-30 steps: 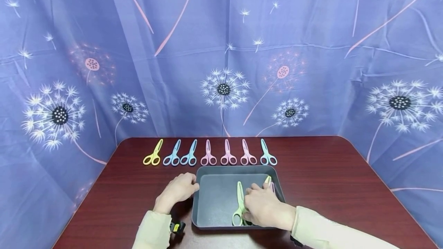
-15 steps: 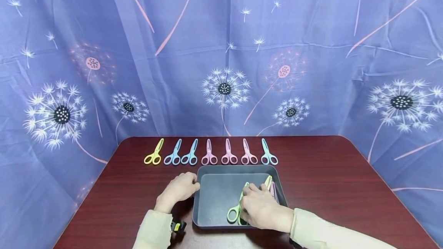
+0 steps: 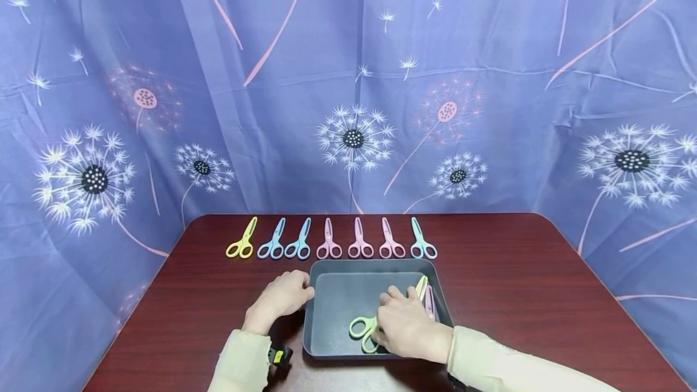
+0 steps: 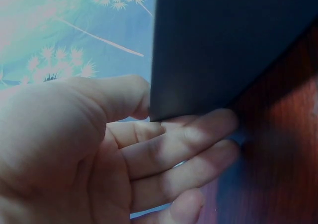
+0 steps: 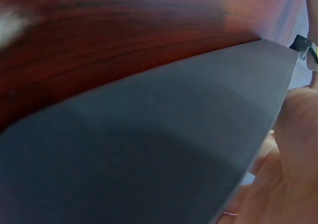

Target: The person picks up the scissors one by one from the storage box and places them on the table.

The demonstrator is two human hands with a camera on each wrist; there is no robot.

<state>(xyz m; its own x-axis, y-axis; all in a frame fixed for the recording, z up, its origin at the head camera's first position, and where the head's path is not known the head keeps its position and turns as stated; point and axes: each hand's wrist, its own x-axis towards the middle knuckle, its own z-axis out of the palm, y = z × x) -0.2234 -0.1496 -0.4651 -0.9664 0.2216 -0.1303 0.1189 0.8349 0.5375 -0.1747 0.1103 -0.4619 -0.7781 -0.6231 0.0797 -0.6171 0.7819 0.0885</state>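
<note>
In the head view, my right hand (image 3: 409,326) is inside the dark grey tray (image 3: 334,313) and grips light green scissors (image 3: 362,326). Their handle loops point left, and my fingers hide the blades. Yellow-green scissors (image 3: 422,286) and purple scissors (image 3: 429,301) lie partly hidden beyond that hand, by the tray's right wall. My left hand (image 3: 283,298) holds the tray's left rim. In the left wrist view, thumb and fingers meet at the tray's edge (image 4: 198,50). The right wrist view shows the tray's outer wall (image 5: 149,134) in front of the right hand (image 5: 298,149), whose fingertips are hidden.
Behind the tray runs a row of scissors: yellow scissors (image 3: 242,239) at the left end, then blue and pink ones, and blue scissors (image 3: 420,239) at the right end. The dark red wooden table (image 3: 506,277) ends at a blue dandelion-print curtain (image 3: 283,156).
The light green scissors have turned counter-clockwise in my right hand, from upright to handles pointing left. That hand has shifted slightly left. My left hand stays on the rim.
</note>
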